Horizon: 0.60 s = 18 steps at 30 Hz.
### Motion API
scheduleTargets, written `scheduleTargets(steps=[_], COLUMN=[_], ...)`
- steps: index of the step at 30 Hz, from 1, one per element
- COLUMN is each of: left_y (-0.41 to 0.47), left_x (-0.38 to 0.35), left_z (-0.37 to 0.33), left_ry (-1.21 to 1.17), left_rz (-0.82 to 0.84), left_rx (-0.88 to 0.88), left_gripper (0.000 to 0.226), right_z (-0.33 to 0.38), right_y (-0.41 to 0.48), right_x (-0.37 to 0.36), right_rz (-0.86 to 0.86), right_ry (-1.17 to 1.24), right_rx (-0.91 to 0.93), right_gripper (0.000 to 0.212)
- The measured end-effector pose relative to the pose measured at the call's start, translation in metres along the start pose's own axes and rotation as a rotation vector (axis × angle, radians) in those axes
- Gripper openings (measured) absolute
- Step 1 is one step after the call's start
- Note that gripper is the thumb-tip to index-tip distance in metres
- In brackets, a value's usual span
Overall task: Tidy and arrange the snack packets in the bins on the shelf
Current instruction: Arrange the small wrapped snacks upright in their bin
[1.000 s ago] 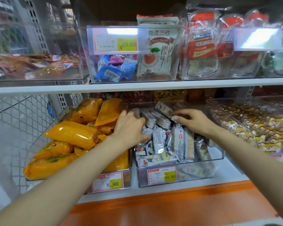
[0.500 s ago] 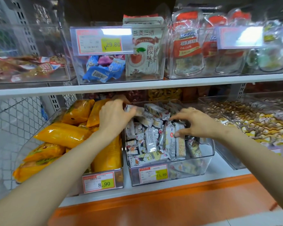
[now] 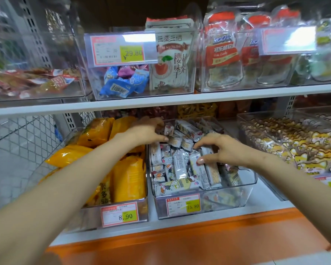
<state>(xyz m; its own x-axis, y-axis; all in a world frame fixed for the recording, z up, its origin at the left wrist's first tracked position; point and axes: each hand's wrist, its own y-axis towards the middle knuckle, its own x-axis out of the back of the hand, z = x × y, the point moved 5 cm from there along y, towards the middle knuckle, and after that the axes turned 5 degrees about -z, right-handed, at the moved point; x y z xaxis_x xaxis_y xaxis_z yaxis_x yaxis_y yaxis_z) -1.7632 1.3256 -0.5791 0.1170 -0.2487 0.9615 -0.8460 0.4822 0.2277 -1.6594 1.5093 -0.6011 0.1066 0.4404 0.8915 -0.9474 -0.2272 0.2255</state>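
A clear bin (image 3: 235, 190) on the lower shelf holds several small white cartoon-print snack packets (image 3: 178, 165), some upright, some lying flat. My left hand (image 3: 145, 131) reaches over the bin's back left corner, fingers curled on the packets there. My right hand (image 3: 220, 150) rests on the middle of the pile, thumb and fingers spread and pressing on upright packets. To the left stands a second clear bin (image 3: 139, 209) of yellow-orange snack bags (image 3: 128, 178).
A clear bin of yellow-and-brown packets (image 3: 304, 148) sits at the right. The upper shelf (image 3: 161, 103) carries clear bins of blue candies (image 3: 120, 83), a cherry-print bag and red-labelled jars (image 3: 222, 54). Wire mesh (image 3: 27, 134) closes the left side. An orange ledge (image 3: 180, 238) runs below.
My left hand has moved from the orange bags up and right to the back left of the white-packet bin. My right hand has slid forward and down onto the middle packets.
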Motion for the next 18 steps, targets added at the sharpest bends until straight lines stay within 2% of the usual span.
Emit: scheduleTargets(steps=[1, 3, 5, 8, 12, 16, 18], left_y=[-0.001, -0.004, -0.006, -0.007, -0.005, 0.002, 0.003], left_x=[0.000, -0.006, -0.018, -0.032, -0.028, -0.006, 0.001], left_z=[0.001, -0.002, -0.005, -0.007, -0.008, 0.008, 0.013], left_ry=[0.050, 0.148, 0.201, 0.280, 0.210, 0.182, 0.191], left_rz=[0.072, 0.252, 0.432, 0.523, 0.434, 0.105, 0.022], left_rx=[-0.002, -0.002, 0.034, 0.042, 0.012, 0.042, 0.055], left_gripper=[0.068, 0.077, 0.088, 0.095, 0.066, 0.056, 0.042], right_z=[0.004, 0.009, 0.013, 0.020, 0.020, 0.013, 0.008], right_y=[0.001, 0.003, 0.006, 0.009, 0.009, 0.008, 0.005], right_x=[-0.001, -0.004, -0.011, -0.021, -0.024, -0.015, -0.007], right_rz=[-0.019, -0.065, -0.084, -0.085, -0.061, -0.042, -0.034], right_ry=[0.027, 0.007, -0.152, -0.327, -0.336, -0.223, -0.131], right_rx=[-0.005, -0.050, -0.104, -0.134, -0.163, -0.183, -0.206], right_gripper=[0.040, 0.046, 0.055, 0.066, 0.063, 0.032, 0.030])
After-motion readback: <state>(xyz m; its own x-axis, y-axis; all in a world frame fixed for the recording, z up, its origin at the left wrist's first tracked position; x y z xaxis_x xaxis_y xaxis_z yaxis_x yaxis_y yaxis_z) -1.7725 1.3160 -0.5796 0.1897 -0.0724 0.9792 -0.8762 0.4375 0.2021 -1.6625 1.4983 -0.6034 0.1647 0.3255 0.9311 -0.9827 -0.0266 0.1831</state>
